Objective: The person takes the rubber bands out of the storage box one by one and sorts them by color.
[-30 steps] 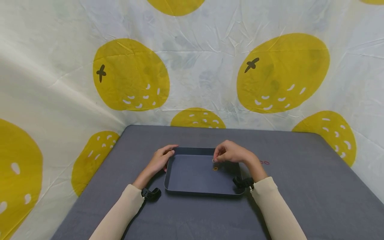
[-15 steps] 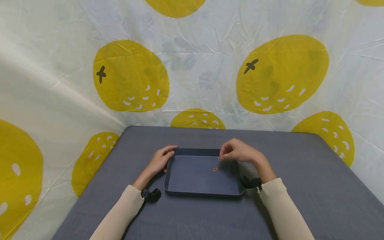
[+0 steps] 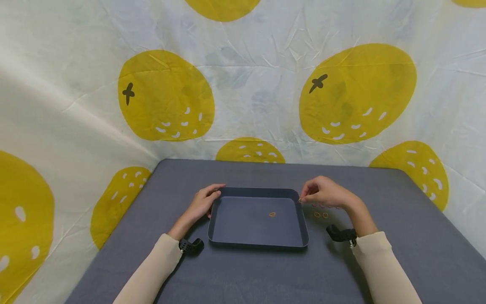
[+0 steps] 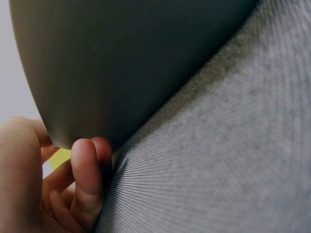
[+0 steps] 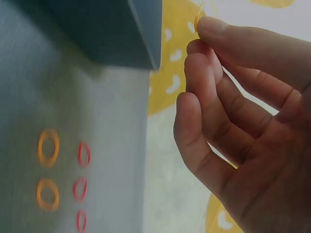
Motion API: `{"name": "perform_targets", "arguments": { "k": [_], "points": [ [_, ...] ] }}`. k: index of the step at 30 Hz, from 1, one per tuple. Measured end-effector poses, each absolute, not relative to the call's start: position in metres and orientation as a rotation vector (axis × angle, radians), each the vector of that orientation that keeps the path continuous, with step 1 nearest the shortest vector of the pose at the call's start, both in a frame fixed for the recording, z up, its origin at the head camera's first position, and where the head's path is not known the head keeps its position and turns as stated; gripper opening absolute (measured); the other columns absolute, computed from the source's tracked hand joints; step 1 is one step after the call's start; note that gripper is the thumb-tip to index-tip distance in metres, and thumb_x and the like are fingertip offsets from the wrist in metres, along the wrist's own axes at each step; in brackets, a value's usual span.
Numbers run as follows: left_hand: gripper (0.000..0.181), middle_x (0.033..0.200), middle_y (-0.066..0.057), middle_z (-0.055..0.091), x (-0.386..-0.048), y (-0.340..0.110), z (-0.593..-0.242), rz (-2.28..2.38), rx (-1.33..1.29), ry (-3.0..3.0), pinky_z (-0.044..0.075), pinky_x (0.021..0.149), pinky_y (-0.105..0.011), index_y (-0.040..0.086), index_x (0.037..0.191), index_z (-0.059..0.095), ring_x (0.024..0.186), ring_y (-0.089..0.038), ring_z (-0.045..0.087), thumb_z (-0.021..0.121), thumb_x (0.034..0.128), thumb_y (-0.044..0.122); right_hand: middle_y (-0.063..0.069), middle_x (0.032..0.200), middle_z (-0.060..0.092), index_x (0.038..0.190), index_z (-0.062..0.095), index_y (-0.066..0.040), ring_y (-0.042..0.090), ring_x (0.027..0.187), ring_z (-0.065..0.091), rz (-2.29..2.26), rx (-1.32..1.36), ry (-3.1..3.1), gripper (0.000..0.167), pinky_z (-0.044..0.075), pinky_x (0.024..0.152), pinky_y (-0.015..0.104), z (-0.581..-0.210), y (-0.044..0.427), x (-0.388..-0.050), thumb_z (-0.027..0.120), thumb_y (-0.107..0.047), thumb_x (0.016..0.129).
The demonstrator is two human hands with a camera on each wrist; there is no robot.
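Note:
A dark blue-grey rectangular tray (image 3: 235, 226) lies on the table. At its back left corner my left hand (image 3: 200, 202) grips the rim; in the left wrist view curled fingers touch the outer wall (image 4: 126, 73). Just outside the back right corner, my right hand (image 3: 324, 193) pinches a small yellow-orange rubber band (image 5: 197, 23) between thumb and fingertip, above the table. One orange band (image 3: 272, 214) lies inside the tray. Two orange bands (image 5: 48, 148) lie side by side on the table to the tray's right, beside a row of red bands (image 5: 84, 154).
The grey cloth-covered table (image 3: 243, 274) extends around the tray. A pale curtain (image 3: 258, 84) with yellow fruit prints hangs behind and at the left. Each wrist carries a black strap with a camera, such as the right one (image 3: 341, 233).
My right hand has moved right, from above the tray to beyond its right rim, with a band in its pinch. That uncovers the bands on the table. The left hand and tray stay put.

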State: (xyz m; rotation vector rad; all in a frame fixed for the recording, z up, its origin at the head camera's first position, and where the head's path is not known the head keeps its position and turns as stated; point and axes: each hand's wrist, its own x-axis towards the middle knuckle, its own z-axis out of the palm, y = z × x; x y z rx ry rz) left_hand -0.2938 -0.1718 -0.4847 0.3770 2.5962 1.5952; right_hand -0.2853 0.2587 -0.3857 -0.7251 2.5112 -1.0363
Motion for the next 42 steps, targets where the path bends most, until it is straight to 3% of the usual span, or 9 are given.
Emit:
{"name": "perform_targets", "arguments": {
  "k": [3, 6, 13, 23, 33, 42],
  "points": [
    [0.039, 0.063, -0.006, 0.050, -0.295, -0.171, -0.485, 1.598, 0.380, 2.586, 0.053, 0.042, -0.041, 0.025, 0.148, 0.058, 0.038, -0.021, 0.051, 0.050, 0.1106, 0.030, 0.004, 0.075, 0.065, 0.097, 0.074, 0.001, 0.012, 0.056, 0.050, -1.031, -0.711, 2.522, 0.015, 0.044, 0.050, 0.027, -0.387, 0.271, -0.283, 0.073, -0.014, 0.096],
    [0.039, 0.065, -0.007, 0.050, -0.294, -0.172, -0.485, 1.606, 0.380, 2.576, 0.053, 0.042, -0.041, 0.025, 0.149, 0.058, 0.038, -0.021, 0.051, 0.050, 0.1106, 0.030, 0.008, 0.075, 0.065, 0.096, 0.074, 0.001, 0.012, 0.059, 0.051, -1.038, -0.711, 2.520, 0.015, 0.044, 0.052, 0.027, -0.390, 0.281, -0.281, 0.073, -0.014, 0.096],
    [0.040, 0.063, -0.007, 0.050, -0.293, -0.171, -0.484, 1.607, 0.390, 2.579, 0.053, 0.041, -0.042, 0.024, 0.149, 0.058, 0.038, -0.022, 0.051, 0.050, 0.1106, 0.031, 0.018, 0.090, 0.074, 0.097, 0.074, 0.003, 0.011, 0.064, 0.052, -1.096, -0.701, 2.513, 0.014, 0.046, 0.056, 0.026, -0.399, 0.305, -0.280, 0.071, -0.010, 0.096],
    [0.040, 0.061, -0.006, 0.049, -0.295, -0.171, -0.485, 1.599, 0.395, 2.583, 0.054, 0.042, -0.044, 0.024, 0.149, 0.058, 0.038, -0.023, 0.051, 0.050, 0.1103, 0.033, 0.006, 0.079, 0.069, 0.093, 0.074, 0.007, 0.004, 0.067, 0.051, -1.104, -0.625, 2.486, 0.011, 0.047, 0.061, 0.023, -0.415, 0.343, -0.284, 0.070, -0.004, 0.093],
    [0.041, 0.059, -0.005, 0.048, -0.294, -0.172, -0.485, 1.585, 0.394, 2.604, 0.054, 0.043, -0.045, 0.023, 0.149, 0.057, 0.038, -0.023, 0.050, 0.049, 0.1105, 0.032, 0.006, 0.081, 0.069, 0.092, 0.074, 0.009, 0.006, 0.066, 0.055, -1.053, -0.536, 2.426, 0.011, 0.049, 0.060, 0.023, -0.431, 0.353, -0.291, 0.067, 0.004, 0.086],
    [0.040, 0.059, -0.005, 0.049, -0.295, -0.171, -0.486, 1.598, 0.397, 2.592, 0.054, 0.042, -0.044, 0.024, 0.149, 0.057, 0.038, -0.024, 0.051, 0.049, 0.1105, 0.033, 0.001, 0.078, 0.067, 0.092, 0.073, 0.009, 0.006, 0.065, 0.054, -1.018, -0.506, 2.418, 0.011, 0.049, 0.059, 0.023, -0.438, 0.354, -0.292, 0.066, 0.003, 0.085]
  ]
}}
